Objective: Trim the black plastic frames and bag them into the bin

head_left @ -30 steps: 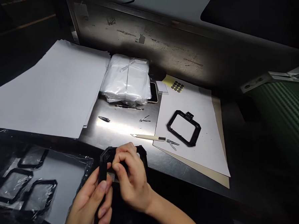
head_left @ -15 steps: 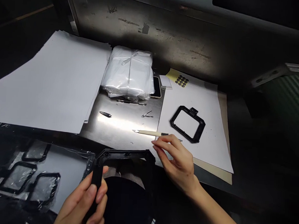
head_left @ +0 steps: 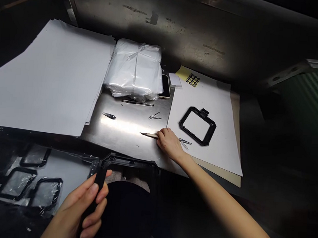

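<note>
Your right hand is closed on the craft knife; your left hand is clamped on the black frame.

The knife lies on the steel bench, its blade poking out just left of your knuckles, tweezers just right of them. Beyond that grip a second frame rests on white paper. The held frame's left bar sits in your left fist, near the bench edge.

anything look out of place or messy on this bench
Mostly small things. A phone lies half tucked under the white plastic bundle, and small metal tools are scattered loose on the steel. The right hand covers the knife handle; the left hand holds a black frame.
</note>
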`<state>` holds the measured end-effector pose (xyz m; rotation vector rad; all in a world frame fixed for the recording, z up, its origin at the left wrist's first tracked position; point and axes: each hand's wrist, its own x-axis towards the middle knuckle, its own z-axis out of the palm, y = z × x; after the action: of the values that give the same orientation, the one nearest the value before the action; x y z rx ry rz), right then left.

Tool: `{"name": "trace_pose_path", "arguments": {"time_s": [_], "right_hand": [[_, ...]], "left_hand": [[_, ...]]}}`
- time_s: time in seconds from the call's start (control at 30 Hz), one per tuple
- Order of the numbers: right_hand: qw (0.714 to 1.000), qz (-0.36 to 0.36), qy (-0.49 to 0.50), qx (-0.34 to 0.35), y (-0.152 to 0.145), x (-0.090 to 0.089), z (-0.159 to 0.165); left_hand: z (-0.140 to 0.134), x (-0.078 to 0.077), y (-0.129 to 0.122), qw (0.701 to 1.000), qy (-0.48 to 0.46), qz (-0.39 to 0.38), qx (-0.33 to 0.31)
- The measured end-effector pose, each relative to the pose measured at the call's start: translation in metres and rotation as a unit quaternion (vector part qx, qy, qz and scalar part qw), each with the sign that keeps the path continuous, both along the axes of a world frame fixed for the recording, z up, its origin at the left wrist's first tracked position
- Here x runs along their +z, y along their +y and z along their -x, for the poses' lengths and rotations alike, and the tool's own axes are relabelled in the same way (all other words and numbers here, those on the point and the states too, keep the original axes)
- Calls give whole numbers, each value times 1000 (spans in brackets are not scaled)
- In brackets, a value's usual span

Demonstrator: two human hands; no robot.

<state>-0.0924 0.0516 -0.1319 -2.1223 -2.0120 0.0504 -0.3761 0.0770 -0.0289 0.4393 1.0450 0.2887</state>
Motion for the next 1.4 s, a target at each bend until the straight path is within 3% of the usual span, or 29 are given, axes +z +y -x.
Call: {"name": "trace_pose_path", "arguments": {"time_s": [0.07,0.13,0.23,0.3,0.4,0.67,1.0,1.13,1.2,1.3,1.4], "right_hand": [[1000,-5,5,-13,-1,14,7],[999,-19,27,2,-9,41,18],[991,-38,73,101,-28,91,39],[989,-12,45,138,-38,118,53],[986,21,-5,163,-45,134,67],[985,-1,-28,169,-41,127,72],[988,-40,-22,147,-42,118,80],[984,-56,40,167,-44,114,82],[978,-70,90,174,-47,115,80],[974,-85,171,121,-50,113,68],[979,-77,186,24,-47,91,45]], "left_hand": [[1,4,-2,1000,10,7,-10],[2,8,-3,1000,18,13,-9],[4,13,-3,999,30,37,7],[4,15,-3,998,29,54,12],[4,16,-4,997,37,67,22],[3,19,-5,996,54,67,22],[8,10,-6,996,41,72,33],[12,1,-2,991,-43,127,-26],[11,0,-2,991,-51,124,-25],[8,4,-6,997,-20,74,15],[7,8,-10,998,-3,64,15]]}}
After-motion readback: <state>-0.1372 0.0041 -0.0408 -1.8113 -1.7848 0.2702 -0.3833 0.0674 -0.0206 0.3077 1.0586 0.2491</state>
